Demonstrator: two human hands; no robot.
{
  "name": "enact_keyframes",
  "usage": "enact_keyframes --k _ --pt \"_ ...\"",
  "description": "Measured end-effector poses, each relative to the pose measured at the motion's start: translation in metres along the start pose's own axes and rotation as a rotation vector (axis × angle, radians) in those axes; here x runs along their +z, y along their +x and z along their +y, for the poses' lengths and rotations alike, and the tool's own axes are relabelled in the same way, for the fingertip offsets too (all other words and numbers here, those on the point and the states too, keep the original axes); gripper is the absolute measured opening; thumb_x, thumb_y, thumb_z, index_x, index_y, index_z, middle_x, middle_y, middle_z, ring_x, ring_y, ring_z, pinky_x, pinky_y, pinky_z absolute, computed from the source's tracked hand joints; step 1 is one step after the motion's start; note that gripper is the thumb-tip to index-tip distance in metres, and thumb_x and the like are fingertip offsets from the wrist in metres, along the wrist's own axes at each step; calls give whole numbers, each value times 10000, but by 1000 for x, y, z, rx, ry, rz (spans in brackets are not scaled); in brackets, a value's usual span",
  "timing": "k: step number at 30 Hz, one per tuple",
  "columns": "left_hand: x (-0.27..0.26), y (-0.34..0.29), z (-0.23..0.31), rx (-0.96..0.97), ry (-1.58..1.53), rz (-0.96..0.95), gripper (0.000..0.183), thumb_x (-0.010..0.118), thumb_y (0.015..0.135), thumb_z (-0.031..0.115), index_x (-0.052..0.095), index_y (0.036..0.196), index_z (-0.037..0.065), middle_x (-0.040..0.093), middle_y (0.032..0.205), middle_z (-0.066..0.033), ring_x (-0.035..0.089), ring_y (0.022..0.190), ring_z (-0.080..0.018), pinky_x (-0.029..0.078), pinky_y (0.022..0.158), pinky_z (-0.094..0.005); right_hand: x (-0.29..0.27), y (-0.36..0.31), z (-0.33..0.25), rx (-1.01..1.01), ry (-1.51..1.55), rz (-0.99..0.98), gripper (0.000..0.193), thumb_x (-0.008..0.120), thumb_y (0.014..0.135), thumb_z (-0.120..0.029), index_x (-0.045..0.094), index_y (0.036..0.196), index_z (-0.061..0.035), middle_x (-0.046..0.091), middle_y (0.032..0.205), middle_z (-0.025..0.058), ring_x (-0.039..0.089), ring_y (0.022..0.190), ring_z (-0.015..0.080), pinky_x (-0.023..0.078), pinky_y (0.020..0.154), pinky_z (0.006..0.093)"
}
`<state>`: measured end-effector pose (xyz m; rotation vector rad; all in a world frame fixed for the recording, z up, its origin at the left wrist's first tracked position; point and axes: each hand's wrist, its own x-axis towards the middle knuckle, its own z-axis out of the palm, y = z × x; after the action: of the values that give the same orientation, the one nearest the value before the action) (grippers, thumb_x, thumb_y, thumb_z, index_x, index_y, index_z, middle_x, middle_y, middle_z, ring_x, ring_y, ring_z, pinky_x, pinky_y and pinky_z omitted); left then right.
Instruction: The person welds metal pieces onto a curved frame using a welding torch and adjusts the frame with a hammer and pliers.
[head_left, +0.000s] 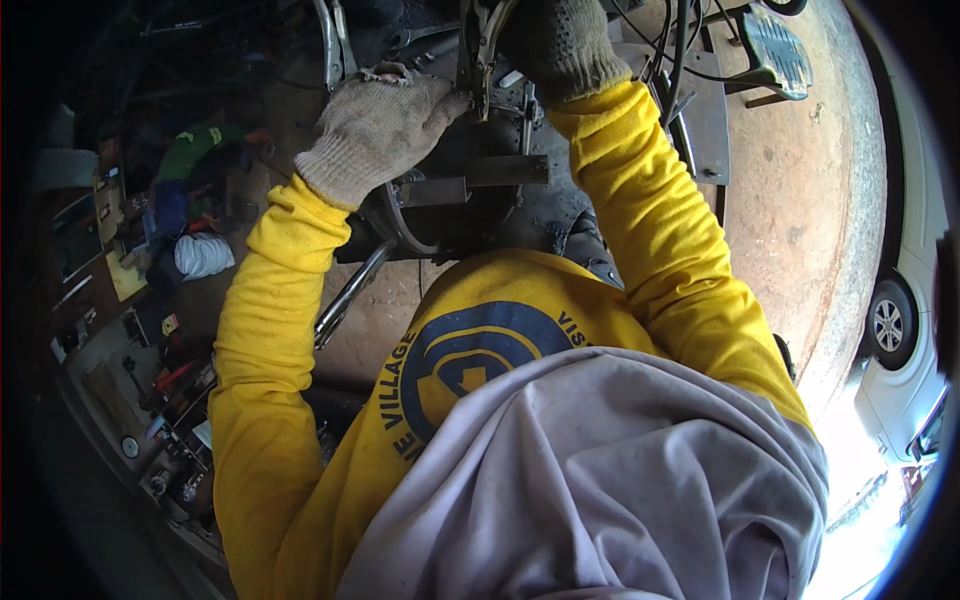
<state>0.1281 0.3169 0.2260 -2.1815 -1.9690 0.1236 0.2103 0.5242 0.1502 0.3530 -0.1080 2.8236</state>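
My left hand, in a grey knit glove, is closed at the metal workpiece, its thumb pointing right; what its fingers hold is hidden. Beyond it stand the jaws of one pair of locking pliers. A second pair of locking pliers sits between my hands. My right hand, in a darker glove, is curled just right of that second pair, its fingertips out of sight. Below my hands lie a flat metal bar and a curved round metal frame.
Dark cables hang at the right, near a worn plastic stool. A parked white vehicle stands far right. At left, a person in green bends near a white bundle. Tools and parts clutter the lower left.
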Motion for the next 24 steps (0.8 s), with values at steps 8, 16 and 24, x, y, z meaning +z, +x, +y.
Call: enact_keyframes --k 8,16,24 --pt "-4 4 3 -127 0 -175 227 628 885 179 722 1092 195 653 1004 17 661 805 -223 562 598 -361 -58 -11 10 -717 -966 179 330 493 1071 -232 607 1289 -10 674 1196 45 607 1123 113 499 959 260" --pt "-1 3 1 -71 36 -218 185 618 929 197 724 1081 191 673 988 8 675 835 -214 565 631 -370 -32 5 7 -241 -85 157 298 519 1047 -295 660 1144 -51 687 987 35 667 881 165 538 780 286" --pt "-3 3 1 -115 -45 -231 168 671 901 198 733 1051 157 708 1050 6 698 827 -225 576 666 -379 -8 14 3 -317 -1540 467 260 499 1025 -154 637 1193 -13 686 1041 103 662 918 212 521 766 310"
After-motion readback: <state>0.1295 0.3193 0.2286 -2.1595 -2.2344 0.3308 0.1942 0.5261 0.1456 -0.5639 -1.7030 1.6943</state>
